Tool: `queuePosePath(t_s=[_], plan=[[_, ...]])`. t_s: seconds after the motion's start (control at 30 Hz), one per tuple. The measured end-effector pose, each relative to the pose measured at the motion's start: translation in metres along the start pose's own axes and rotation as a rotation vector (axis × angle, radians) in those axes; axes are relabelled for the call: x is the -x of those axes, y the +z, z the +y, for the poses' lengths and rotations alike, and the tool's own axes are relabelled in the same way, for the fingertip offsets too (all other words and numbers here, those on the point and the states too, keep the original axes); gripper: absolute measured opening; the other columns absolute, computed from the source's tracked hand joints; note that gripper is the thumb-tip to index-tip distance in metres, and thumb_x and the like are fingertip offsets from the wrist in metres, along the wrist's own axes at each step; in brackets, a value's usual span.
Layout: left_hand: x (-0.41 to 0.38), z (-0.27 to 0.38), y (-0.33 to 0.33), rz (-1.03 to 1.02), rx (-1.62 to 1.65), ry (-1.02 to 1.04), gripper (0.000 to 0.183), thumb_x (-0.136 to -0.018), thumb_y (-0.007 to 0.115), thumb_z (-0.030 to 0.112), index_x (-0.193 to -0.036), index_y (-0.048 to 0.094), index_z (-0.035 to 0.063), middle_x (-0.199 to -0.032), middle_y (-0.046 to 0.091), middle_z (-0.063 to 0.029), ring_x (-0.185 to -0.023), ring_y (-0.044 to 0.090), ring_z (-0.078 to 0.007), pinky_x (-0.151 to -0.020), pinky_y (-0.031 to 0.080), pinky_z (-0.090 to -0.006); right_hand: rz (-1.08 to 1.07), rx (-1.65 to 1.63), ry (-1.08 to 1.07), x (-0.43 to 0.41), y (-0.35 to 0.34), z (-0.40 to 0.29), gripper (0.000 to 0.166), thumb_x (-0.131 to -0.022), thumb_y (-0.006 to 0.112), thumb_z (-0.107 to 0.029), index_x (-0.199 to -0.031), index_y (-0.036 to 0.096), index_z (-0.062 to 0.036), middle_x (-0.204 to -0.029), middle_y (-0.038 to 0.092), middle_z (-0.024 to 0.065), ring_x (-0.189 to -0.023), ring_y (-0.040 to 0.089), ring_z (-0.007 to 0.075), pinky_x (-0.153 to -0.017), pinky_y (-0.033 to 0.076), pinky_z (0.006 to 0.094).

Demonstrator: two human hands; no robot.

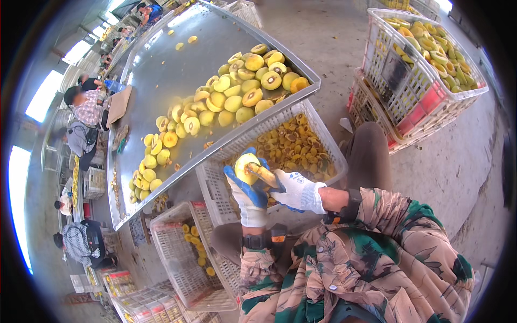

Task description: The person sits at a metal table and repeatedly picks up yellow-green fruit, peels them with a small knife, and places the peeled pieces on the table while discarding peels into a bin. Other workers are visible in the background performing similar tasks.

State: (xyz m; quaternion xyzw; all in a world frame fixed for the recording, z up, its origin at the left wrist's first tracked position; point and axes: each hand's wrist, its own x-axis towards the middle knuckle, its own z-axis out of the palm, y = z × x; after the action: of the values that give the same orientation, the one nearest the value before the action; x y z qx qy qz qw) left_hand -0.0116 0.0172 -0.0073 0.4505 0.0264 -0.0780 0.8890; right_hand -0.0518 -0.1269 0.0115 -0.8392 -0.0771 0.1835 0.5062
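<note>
My left hand (247, 196), in a white glove with a blue coated palm, holds a halved yellow peach (245, 168) with its cut face towards my right. My right hand (295, 189), gloved the same way, grips a tool with a light-coloured handle (264, 175), its tip against the middle of the peach half. Both hands are above a white plastic crate (208, 189) holding many brown and orange fruit scraps (297, 145). Beyond the crate, many halved peaches (234, 103) lie along the near side of a metal table (149, 97).
At the right, a crate (424, 101) full of peach halves stands on another crate. Lower left is a tilted crate (181, 258) with several yellow fruit pieces. My knees flank the scrap crate. Several people (87, 107) are at the far left, beyond the table.
</note>
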Motion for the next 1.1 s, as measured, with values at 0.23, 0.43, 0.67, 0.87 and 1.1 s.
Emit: queuePosePath(t_s=[0.23, 0.43, 0.67, 0.87, 1.1], plan=[[0.002, -0.001, 0.005, 0.107, -0.113, 0.01, 0.067, -0.094, 0.037, 0.056, -0.122, 0.052, -0.0031, -0.101, 0.06, -0.0173, -0.086, 0.06, -0.0258, -0.077, 0.052, -0.0338, -0.083, -0.214, 0.141, 0.008, -0.004, -0.006, 0.031, -0.085, 0.059, -0.023, -0.102, 0.049, 0.0005, -0.075, 0.062, 0.012, -0.061, 0.062, 0.0216, -0.055, 0.048, 0.035], [0.0, -0.011, 0.002, 0.11, -0.089, 0.035, 0.069, -0.094, 0.036, 0.057, -0.118, 0.054, -0.005, -0.097, 0.062, -0.0178, -0.083, 0.06, -0.0252, -0.074, 0.052, -0.0323, -0.085, -0.201, 0.059, 0.003, 0.0, -0.002, 0.029, -0.086, 0.06, -0.023, -0.103, 0.052, -0.0013, -0.072, 0.06, 0.0056, -0.056, 0.056, 0.0127, -0.049, 0.045, 0.0289], [-0.001, -0.009, 0.006, 0.063, 0.009, -0.075, 0.071, -0.093, 0.032, 0.06, -0.109, 0.059, -0.0043, -0.087, 0.063, -0.0157, -0.073, 0.06, -0.0244, -0.067, 0.052, -0.0328, -0.342, -0.486, 0.174, 0.002, -0.007, 0.01, 0.029, -0.084, 0.057, -0.023, -0.1, 0.057, 0.0009, -0.081, 0.063, 0.01, -0.064, 0.062, 0.0192, -0.052, 0.047, 0.0317], [0.0, -0.005, 0.01, 0.086, -0.002, -0.131, 0.075, -0.093, 0.027, 0.062, -0.104, 0.062, -0.0033, -0.081, 0.065, -0.0146, -0.066, 0.059, -0.023, -0.061, 0.051, -0.0322, -0.563, -0.986, 0.343, 0.006, -0.009, 0.014, 0.013, -0.091, 0.059, -0.02, -0.096, 0.056, -0.0091, -0.068, 0.051, -0.0038, -0.049, 0.048, 0.0068, -0.04, 0.037, 0.0218], [-0.005, -0.006, 0.009, 0.275, -0.466, 0.071, 0.065, -0.097, 0.03, 0.053, -0.1, 0.062, -0.0032, -0.078, 0.066, -0.0126, -0.064, 0.062, -0.0213, -0.059, 0.052, -0.0307, -0.907, -1.44, 0.352, 0.004, -0.013, 0.029, 0.011, -0.092, 0.059, -0.021, -0.089, 0.054, -0.0111, -0.066, 0.049, -0.0055, -0.047, 0.043, 0.0024, -0.037, 0.031, 0.0165]])
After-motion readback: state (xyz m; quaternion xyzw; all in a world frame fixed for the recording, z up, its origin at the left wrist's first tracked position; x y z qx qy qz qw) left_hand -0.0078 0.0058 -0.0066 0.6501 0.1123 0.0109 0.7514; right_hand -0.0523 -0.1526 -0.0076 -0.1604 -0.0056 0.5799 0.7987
